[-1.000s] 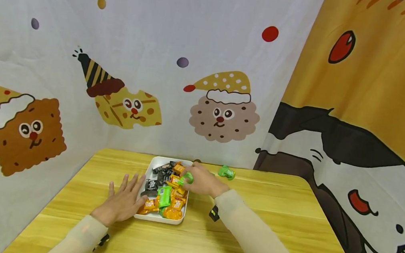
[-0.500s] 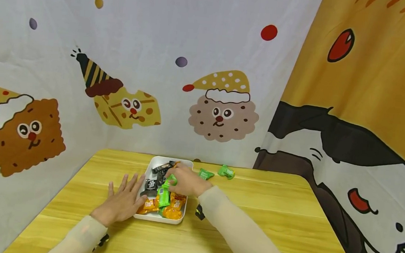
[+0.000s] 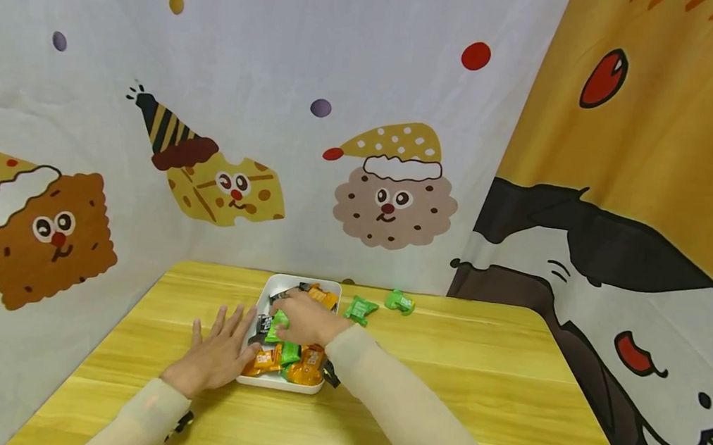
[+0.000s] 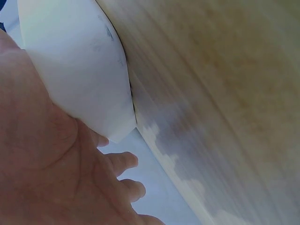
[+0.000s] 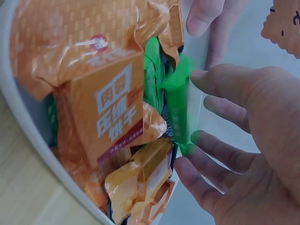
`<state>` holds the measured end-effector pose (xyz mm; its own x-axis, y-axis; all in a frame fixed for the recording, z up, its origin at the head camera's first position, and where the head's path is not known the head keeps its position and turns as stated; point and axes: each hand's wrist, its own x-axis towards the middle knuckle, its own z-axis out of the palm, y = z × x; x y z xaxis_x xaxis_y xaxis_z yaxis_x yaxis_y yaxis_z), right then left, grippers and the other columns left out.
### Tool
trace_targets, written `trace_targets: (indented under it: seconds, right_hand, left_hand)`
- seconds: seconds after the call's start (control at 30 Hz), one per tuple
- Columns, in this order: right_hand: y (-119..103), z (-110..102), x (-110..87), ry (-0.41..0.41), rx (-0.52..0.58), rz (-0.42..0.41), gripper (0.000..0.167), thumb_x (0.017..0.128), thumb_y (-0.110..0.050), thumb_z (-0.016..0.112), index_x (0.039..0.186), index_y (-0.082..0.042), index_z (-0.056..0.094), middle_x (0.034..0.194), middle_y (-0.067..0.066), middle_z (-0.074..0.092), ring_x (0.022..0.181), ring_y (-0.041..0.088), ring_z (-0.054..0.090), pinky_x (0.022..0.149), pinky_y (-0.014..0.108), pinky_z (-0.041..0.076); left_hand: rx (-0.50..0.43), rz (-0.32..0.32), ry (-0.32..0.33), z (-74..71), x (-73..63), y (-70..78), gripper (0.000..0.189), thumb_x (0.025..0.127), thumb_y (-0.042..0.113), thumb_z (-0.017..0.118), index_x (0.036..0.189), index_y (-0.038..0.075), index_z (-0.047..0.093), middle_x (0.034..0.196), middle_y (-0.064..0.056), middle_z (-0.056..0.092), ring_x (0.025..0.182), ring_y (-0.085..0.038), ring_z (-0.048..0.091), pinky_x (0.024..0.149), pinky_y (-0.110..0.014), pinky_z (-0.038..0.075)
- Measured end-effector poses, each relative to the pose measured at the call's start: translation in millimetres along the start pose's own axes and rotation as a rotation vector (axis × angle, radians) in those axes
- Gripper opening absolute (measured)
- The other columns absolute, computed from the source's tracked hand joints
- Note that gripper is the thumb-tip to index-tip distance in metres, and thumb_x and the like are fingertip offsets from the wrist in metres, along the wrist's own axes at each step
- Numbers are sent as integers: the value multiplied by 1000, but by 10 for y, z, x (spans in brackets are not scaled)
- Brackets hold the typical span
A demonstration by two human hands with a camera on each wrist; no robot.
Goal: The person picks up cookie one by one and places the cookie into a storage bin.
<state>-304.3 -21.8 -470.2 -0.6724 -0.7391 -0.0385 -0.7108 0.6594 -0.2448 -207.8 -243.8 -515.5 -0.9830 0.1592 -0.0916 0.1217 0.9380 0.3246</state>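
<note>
A white tray [image 3: 283,386] holds several wrapped biscuit packets in orange, green and black. My right hand [image 3: 305,315] is over the tray's middle, its fingertips at a green biscuit packet [image 5: 177,101]. In the right wrist view the thumb and fingers pinch that packet along its edge. Below it lie an orange packet [image 5: 112,110] and a second green packet [image 3: 290,353]. My left hand [image 3: 218,352] lies with spread, straight fingers against the tray's left side. The left wrist view shows the palm beside the tray's white outer wall [image 4: 79,70].
Two green packets lie on the wooden table [image 3: 444,386] right of the tray: a nearer one [image 3: 361,310] and a farther one [image 3: 400,302]. A cartoon-printed cloth [image 3: 308,197] hangs behind the table's back edge.
My right hand has moved left across the tray with the green packet, from its right side to the middle. The nearer green packet on the table has come into sight. My left hand stays put.
</note>
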Motion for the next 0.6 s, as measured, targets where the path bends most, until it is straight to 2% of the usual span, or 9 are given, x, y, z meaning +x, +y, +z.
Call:
trace_targets:
  seconds: [0.2,0.33,0.6]
  right_hand:
    - [4,35,-16,21,-20,-26,41,115,-34,76,154,-21,75,164,10,67,151,26,67,126,42,60]
    - [86,55,-83,46,-3,-45,42,114,-33,79,153,-19,76,165,10,66,151,25,66,125,38,60]
    - [295,32,-331,63,48,-48,42,114,-28,79,154,-18,75,157,8,70,135,19,69,111,34,64]
  left_hand:
    - [-16,-3,-2,24,13,-7,84,124,55,46,189,13,13,195,-27,9,179,-62,-3,130,-98,-8]
    - [-15,-6,4,34,15,-2,83,124,55,47,189,13,15,195,-27,10,180,-62,-2,130,-98,-7]
    - [-7,-3,15,33,11,5,84,124,56,47,189,13,15,195,-26,11,180,-61,0,131,-98,-5]
